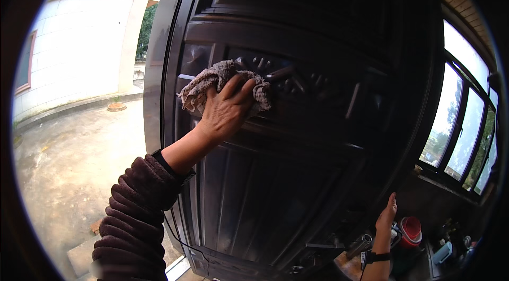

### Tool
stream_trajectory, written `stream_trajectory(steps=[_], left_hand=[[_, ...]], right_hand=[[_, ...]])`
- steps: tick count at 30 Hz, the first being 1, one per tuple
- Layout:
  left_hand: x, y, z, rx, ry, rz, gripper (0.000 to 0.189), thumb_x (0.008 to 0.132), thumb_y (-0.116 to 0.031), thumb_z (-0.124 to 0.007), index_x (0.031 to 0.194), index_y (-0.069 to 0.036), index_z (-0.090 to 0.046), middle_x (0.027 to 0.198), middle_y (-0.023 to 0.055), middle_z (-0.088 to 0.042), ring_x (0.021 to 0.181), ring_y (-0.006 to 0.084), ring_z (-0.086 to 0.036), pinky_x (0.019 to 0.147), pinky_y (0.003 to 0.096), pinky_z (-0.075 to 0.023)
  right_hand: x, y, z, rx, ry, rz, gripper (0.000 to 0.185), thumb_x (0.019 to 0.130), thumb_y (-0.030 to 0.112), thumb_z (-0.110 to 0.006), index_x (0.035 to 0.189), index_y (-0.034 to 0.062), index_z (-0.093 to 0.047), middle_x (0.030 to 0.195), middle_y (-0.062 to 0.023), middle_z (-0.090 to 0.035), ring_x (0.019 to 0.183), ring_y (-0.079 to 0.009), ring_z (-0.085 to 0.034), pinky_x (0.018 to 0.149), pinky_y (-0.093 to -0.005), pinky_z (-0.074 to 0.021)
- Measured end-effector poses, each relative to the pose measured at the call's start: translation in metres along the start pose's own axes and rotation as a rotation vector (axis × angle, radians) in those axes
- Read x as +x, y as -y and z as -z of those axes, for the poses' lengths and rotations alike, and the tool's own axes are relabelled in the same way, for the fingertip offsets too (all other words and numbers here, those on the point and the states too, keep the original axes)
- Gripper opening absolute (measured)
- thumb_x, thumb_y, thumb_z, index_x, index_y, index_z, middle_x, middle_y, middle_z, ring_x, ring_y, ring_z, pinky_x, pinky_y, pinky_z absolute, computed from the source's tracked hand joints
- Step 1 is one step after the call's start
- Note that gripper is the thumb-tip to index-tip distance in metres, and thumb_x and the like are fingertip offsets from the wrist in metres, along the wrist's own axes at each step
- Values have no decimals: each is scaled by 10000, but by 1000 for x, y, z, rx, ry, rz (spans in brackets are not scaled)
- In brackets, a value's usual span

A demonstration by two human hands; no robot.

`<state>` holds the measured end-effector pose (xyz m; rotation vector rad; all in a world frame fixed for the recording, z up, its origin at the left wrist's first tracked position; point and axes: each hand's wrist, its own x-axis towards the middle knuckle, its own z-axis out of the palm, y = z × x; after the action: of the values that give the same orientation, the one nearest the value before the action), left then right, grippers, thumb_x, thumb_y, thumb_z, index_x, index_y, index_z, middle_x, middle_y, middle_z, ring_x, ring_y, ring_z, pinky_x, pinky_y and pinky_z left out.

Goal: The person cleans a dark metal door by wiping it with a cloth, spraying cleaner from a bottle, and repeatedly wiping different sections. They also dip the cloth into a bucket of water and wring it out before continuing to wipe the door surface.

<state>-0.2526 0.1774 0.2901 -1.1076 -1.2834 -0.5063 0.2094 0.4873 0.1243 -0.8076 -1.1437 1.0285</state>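
My left hand grips a bunched, grey-brown terry cloth. It presses the cloth against a raised, carved band of a dark panelled door. Part of the carving beside the cloth shows as glossy relief; the rest is in shadow. At the lower right, my right hand is at the dark door's far edge. One digit points up there, while its other fingers are mostly hidden, so its grip is unclear.
Outside on the left lie a concrete yard and a pale tiled wall. A thin black cable hangs near the door's bottom. At right are a framed window, a red bucket-like container and a light-blue object.
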Motion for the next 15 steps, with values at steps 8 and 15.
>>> stream_trajectory(steps=[8,15], left_hand=[[58,-26,-19,-156,-160,-2,309,781,-220,-657,1059,-85,-653,1331,75,-449,1240,282,-393,914,438,-380],[-3,11,7,-19,35,-43,333,736,-228,-614,1036,-88,-652,1290,42,-450,1246,229,-381,815,499,-387]], right_hand=[[-6,-5,13,64,15,42,971,834,637,-551,1459,-19,-201,1551,-164,-147,1440,-266,-115,1149,-426,-85],[-19,2,10,120,-109,65,936,855,602,-553,1460,-19,-199,1547,-165,-156,1430,-273,-147,1144,-402,-131]])
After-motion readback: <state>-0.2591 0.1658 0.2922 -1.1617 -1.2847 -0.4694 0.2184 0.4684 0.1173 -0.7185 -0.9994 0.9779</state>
